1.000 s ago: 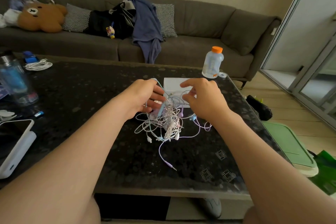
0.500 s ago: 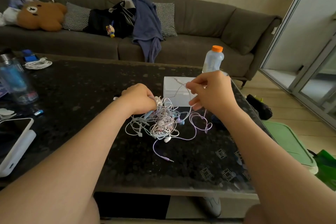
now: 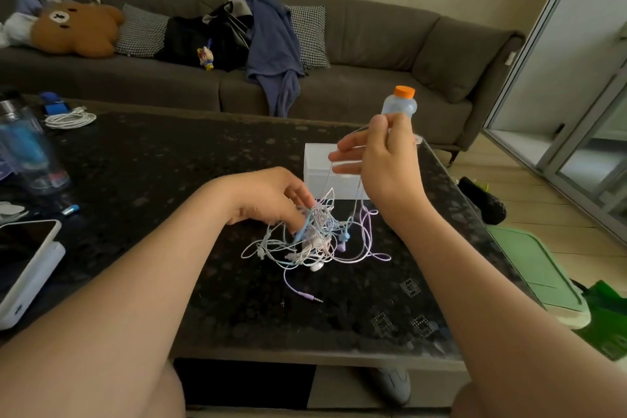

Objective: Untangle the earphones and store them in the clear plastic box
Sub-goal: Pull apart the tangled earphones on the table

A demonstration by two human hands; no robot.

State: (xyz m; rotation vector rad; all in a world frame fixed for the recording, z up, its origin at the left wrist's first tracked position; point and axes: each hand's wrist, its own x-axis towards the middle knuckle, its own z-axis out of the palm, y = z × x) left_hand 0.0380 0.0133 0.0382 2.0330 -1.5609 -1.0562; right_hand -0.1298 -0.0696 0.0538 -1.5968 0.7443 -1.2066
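Fig. Sofa (image 3: 356,44) spans the far side, beyond both hands. Dark table (image 3: 135,163) carries the work. Its right edge runs just right of the right hand (image 3: 383,163), and its near edge lies well below both grips. I see bare top btwn the tangle and that near edge, plus a broad bare stretch left of the left hand (image 3: 268,197). A phone (image 3: 23,254) sits far left, at the table's edge.

Left hand: fingers curled down into the earphones (image 3: 312,241), gripping the tangle on the tabletop. Right hand: thumb and forefinger pinch a white cord (image 3: 327,180), held up above the tangle. The other fingers are spread.

Vs. 0.5 s ago: the right hand is higher and the cord drawn out longer; the tangle is still on the table.

Clear plastic box (image 3: 319,163) stands just behind the tangle, btwn the two grips, partly hidden by the right hand. I cannot tell its contents. Orange-capped bottle (image 3: 400,102) shows just above the right-hand pinch. A purple jack plug (image 3: 314,298) trails toward the near edge.
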